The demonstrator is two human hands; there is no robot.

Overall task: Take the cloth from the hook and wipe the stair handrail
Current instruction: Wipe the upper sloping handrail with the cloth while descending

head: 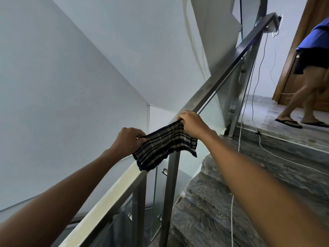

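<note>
While the striped cloth [165, 145] drapes over the steel handrail [222, 75], I see left hand [129, 141] pinching its near end, right hand [193, 124] gripping the far end; another person [309, 72] stands above.

Pale blue-white walls [74, 72] fill the left and upper part of the frame, meeting in a corner left of centre. Grey veined stone steps [210, 207] climb along the lower right to a landing [284, 111] at the right edge. A brown wooden door [306, 29] stands at the upper right, and a person in a blue top and flip-flops [309, 72] steps before it. Thin white cables [256, 90] hang down and trail over the steps. Soft, even light
</note>
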